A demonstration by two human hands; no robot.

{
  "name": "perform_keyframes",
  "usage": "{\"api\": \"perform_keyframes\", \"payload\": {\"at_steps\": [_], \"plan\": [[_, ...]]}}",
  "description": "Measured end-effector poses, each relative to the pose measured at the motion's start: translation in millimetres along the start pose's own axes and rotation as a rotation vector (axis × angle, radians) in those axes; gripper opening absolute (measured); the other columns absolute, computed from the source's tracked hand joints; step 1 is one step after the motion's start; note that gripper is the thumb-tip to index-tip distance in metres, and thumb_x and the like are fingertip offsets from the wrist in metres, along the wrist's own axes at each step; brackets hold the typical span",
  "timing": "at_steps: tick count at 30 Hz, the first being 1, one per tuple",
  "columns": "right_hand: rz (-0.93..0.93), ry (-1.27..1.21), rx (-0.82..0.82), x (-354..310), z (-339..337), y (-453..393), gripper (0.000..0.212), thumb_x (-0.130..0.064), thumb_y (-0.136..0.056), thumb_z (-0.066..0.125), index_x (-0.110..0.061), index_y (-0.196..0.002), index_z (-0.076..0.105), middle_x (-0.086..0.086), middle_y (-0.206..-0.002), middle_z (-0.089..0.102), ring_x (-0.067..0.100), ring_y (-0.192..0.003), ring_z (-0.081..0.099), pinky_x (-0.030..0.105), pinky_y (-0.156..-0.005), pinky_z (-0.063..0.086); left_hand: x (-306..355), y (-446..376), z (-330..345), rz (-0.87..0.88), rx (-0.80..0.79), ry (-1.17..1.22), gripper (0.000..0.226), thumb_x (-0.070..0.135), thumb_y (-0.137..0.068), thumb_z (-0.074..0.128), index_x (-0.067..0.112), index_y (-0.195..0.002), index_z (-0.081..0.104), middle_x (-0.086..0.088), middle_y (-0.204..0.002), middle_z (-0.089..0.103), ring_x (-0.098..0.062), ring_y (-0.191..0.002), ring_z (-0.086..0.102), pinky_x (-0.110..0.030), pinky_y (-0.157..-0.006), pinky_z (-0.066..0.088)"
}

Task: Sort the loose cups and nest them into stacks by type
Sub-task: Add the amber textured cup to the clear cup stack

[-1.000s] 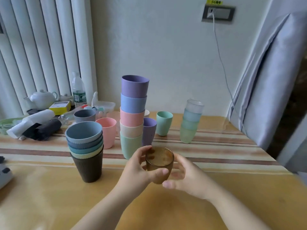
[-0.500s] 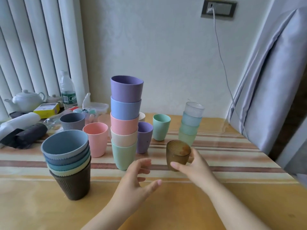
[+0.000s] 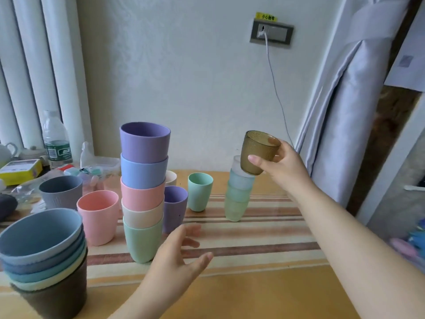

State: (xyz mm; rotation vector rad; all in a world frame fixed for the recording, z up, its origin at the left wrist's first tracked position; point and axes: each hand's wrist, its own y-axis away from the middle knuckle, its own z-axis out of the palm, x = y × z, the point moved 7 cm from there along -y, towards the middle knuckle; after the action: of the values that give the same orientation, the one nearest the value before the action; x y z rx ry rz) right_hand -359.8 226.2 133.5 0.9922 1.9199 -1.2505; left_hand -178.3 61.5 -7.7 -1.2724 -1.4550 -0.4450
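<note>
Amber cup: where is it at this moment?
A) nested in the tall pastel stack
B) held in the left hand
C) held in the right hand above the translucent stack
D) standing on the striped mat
C: the right hand grips the amber cup, tilted, over the translucent cup stack.

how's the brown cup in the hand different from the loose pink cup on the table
The brown cup is see-through and dimpled; the pink cup is opaque and smooth. The brown cup is held tilted in the air by the right hand; the pink cup stands upright on the table, untouched. Both are open-topped, without handles.
</note>
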Motion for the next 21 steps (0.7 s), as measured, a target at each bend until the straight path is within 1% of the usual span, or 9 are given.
{"api": "perform_keyframes", "payload": {"at_steps": [3,5,9,11,13,15,17,18,21], "plan": [[0.007,0.007,0.023,-5.2,-6.6,-35.0,0.065,-0.036,-0.063,0.081,-0.025,-0.121,0.051,-0.006,-0.117,0.062,0.011,-0.107,0.059,0.032,-0.095,0.047,15.1,-26.6,17.1,0.046,-0.01,-0.005,0.039,0.017,-0.075,0.072,0.036,-0.102,0.052,0.015,-0.103,0.06,0.004,-0.093,0.054,-0.01,-0.078,0.045],[0.046,0.031,0.021,4.8,-2.0,-50.5,0.07,-0.038,-0.064,0.081,-0.024,-0.124,0.049,-0.004,-0.118,0.061,0.013,-0.108,0.058,0.033,-0.094,0.047,17.1,-41.7,24.6,0.048,-0.012,0.008,0.035,0.016,-0.076,0.071,0.036,-0.099,0.053,0.016,-0.102,0.06,0.006,-0.092,0.054,-0.012,-0.077,0.046],[0.142,0.047,-0.019,38.4,19.1,-64.6,0.07,-0.039,-0.061,0.081,-0.024,-0.122,0.051,-0.005,-0.118,0.06,0.015,-0.109,0.057,0.037,-0.095,0.048,4.6,-58.9,33.2,0.008,-0.022,0.044,0.032,0.013,-0.074,0.072,0.033,-0.094,0.056,0.013,-0.097,0.063,0.003,-0.086,0.057,-0.014,-0.074,0.048],[0.192,0.029,-0.055,54.1,29.4,-63.7,0.069,-0.038,-0.062,0.081,-0.023,-0.122,0.05,-0.006,-0.119,0.059,0.014,-0.108,0.056,0.034,-0.094,0.047,-4.0,-61.3,33.9,-0.011,-0.019,0.075,0.031,0.018,-0.069,0.072,0.032,-0.094,0.058,0.011,-0.095,0.065,0.001,-0.084,0.058,-0.015,-0.072,0.049],[0.222,-0.004,-0.089,64.5,37.2,-60.0,0.068,-0.034,-0.068,0.078,-0.022,-0.126,0.044,-0.009,-0.117,0.051,0.012,-0.107,0.051,0.029,-0.09,0.042,-13.0,-61.7,33.7,-0.033,-0.015,0.08,0.032,0.023,-0.067,0.071,0.033,-0.095,0.058,0.011,-0.094,0.066,0.0,-0.084,0.059,-0.017,-0.073,0.05],[0.232,-0.059,-0.09,70.3,40.2,-58.3,0.068,-0.031,-0.072,0.076,-0.022,-0.129,0.039,-0.009,-0.114,0.046,0.011,-0.106,0.046,0.027,-0.087,0.037,-21.1,-61.4,33.6,-0.045,-0.015,0.078,0.032,0.023,-0.068,0.072,0.035,-0.094,0.058,0.015,-0.093,0.065,-0.001,-0.084,0.059,-0.021,-0.075,0.05],[0.24,-0.11,-0.083,73.0,40.7,-58.3,0.067,-0.029,-0.074,0.075,-0.022,-0.129,0.038,-0.01,-0.114,0.045,0.009,-0.105,0.043,0.027,-0.087,0.035,-24.5,-60.1,33.3,-0.039,-0.012,0.073,0.031,0.028,-0.064,0.069,0.035,-0.093,0.058,0.026,-0.097,0.061,-0.003,-0.082,0.06,-0.024,-0.077,0.051],[0.244,-0.128,-0.083,73.5,41.3,-58.1,0.067,-0.028,-0.074,0.075,-0.021,-0.129,0.038,-0.01,-0.115,0.045,0.008,-0.105,0.043,0.027,-0.087,0.035,-24.0,-59.1,33.0,-0.032,-0.011,0.072,0.031,0.028,-0.064,0.068,0.035,-0.093,0.058,0.029,-0.099,0.059,-0.003,-0.082,0.06,-0.024,-0.078,0.051],[0.259,-0.143,-0.086,75.3,43.6,-56.1,0.069,-0.029,-0.073,0.076,-0.02,-0.13,0.038,-0.007,-0.119,0.048,0.011,-0.105,0.046,0.028,-0.087,0.036,-20.0,-55.1,31.9,-0.015,-0.014,0.07,0.033,0.028,-0.064,0.067,0.036,-0.095,0.058,0.031,-0.099,0.057,-0.002,-0.082,0.06,-0.02,-0.078,0.05]]}}
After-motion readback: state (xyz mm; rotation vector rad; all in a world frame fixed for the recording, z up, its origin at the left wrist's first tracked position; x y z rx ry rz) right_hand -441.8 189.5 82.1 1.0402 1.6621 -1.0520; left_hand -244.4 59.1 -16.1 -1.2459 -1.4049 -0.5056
